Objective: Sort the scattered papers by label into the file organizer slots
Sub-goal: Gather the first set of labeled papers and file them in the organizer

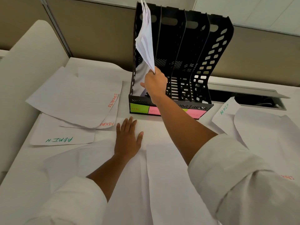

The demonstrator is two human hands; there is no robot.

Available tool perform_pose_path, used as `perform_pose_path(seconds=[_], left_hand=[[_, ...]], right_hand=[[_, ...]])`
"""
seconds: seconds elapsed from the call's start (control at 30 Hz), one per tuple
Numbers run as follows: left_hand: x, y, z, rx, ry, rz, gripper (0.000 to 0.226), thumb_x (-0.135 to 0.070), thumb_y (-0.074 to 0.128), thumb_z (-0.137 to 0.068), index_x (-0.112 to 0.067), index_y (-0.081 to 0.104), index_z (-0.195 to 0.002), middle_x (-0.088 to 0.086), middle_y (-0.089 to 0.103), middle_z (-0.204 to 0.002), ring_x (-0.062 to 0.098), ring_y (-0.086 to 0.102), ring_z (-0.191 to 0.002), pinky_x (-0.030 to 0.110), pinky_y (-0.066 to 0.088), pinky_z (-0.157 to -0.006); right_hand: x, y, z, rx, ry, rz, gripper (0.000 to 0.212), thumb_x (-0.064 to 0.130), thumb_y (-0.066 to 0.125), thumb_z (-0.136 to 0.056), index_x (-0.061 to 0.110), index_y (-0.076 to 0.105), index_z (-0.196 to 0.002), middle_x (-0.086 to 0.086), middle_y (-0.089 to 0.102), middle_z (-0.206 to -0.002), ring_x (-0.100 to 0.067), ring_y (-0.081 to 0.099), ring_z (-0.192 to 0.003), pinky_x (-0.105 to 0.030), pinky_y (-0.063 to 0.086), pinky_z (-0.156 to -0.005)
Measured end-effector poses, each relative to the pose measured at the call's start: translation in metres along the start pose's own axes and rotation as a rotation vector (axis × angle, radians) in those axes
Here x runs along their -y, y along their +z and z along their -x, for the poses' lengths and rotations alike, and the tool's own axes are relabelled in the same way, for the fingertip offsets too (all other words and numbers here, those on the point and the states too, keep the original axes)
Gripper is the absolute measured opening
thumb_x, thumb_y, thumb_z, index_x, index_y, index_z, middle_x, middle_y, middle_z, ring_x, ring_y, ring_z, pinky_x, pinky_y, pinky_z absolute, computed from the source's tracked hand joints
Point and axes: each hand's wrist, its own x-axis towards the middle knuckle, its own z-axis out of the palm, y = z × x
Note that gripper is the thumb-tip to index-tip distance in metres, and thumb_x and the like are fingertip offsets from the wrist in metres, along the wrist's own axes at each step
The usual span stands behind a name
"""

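On the white worktop [19,184], near the body, the left hand [128,140] is laid flat, fingers spread, on loose sheets. Farther off, a thin sheaf of white paper [146,38] is pinched at its lower corner by the right hand [155,85], over the leftmost slot of the black mesh file organizer [211,51]. Light and floppy, it is probably better gripped along an edge.

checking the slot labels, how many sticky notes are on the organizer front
4: a green sticky note at the left end of the black plastic file organizer, a pink one beside it, a green one mostly hidden behind the right forearm, and a pink one rightmost.
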Motion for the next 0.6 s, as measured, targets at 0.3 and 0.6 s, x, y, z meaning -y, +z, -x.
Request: perform_pose_path(seconds=[0.3, 0.6], left_hand=[[0.000, -0.007, -0.002, 0.052, 0.001, -0.019, 0.062, -0.055, 0.032, -0.097, -0.020, 0.035, -0.147, 0.002, 0.025, -0.159, 0.023, 0.018, -0.148, 0.046, 0.013, -0.121], [-0.003, -0.043, 0.006, -0.049, 0.034, 0.033, 0.051, -0.058, 0.036, -0.095, -0.024, 0.056, -0.127, 0.000, 0.049, -0.144, 0.022, 0.026, -0.144, 0.049, 0.018, -0.119]], right_hand=[[-0.017, -0.005, 0.010, 0.055, 0.057, -0.015, 0.028, 0.022, 0.058, -0.091, 0.014, 0.054, -0.117, -0.003, 0.062, -0.101, -0.019, 0.065, -0.089, -0.041, 0.061, -0.076], [-0.044, -0.031, 0.063, -0.030, -0.115, 0.004, 0.043, 0.019, 0.067, -0.084, 0.007, 0.055, -0.125, -0.004, 0.064, -0.122, -0.014, 0.063, -0.108, -0.004, 0.049, -0.073]])
